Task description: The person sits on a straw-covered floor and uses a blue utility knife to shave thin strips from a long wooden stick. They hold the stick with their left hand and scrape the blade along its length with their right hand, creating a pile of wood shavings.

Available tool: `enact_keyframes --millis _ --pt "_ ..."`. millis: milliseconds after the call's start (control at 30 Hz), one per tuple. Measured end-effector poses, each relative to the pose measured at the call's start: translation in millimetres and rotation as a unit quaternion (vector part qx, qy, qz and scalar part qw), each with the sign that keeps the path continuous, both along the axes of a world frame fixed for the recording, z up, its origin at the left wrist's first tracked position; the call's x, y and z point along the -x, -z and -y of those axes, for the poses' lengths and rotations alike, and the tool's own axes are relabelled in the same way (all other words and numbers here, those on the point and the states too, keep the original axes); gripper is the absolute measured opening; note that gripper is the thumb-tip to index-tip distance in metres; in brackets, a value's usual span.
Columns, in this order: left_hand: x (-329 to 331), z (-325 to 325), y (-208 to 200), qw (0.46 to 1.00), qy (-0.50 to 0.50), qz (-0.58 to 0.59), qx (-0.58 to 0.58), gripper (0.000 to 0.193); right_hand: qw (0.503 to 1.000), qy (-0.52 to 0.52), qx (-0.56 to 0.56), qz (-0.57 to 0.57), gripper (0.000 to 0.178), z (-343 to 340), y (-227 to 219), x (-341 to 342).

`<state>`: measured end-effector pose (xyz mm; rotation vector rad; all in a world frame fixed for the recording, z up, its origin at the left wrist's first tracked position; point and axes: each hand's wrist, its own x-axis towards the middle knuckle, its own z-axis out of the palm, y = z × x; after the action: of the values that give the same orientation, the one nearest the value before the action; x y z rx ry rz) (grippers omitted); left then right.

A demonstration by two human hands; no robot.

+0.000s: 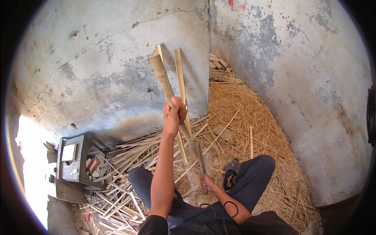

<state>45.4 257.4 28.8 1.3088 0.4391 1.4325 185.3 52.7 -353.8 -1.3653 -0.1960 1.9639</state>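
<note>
Your left hand (174,114) grips bamboo (159,72), your right hand (207,183) a knife (202,160); yellow scraps (258,117) lie below them, a patchy wall (109,58) beyond.

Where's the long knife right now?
In the head view, just right of lower centre: the long knife is in the right hand, its blade pointing up beside the lower end of the bamboo piece the left hand grips.

Black short sleeves (154,225), dark navy trousers (250,176), a dark shoe (226,178) with red marking, a looped black cable (237,210)
</note>
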Motion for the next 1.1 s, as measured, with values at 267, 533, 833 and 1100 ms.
enact_keyframes --millis 267,533,833,1100 --pt "10.9 -3.8 4.1 1.0 -0.013 0.016 0.0 0.059 0.986 0.085 -0.142 -0.005 0.019 -16.9 -31.6 -2.8" --pt "-7.4 0.0 -6.8 0.992 -0.125 0.016 0.007 0.057 0.998 0.011 -0.06 0.002 0.021 -3.1 -4.7 5.5" --pt "-2.1 6.1 -4.4 0.995 -0.098 0.005 0.008 0.059 0.992 0.073 -0.097 0.042 0.021 -2.1 -18.0 4.0" --pt "-2.7 9.2 -2.2 0.998 -0.07 -0.006 0.005 0.057 0.988 0.038 -0.148 -0.002 0.02 -8.4 -46.6 1.9"
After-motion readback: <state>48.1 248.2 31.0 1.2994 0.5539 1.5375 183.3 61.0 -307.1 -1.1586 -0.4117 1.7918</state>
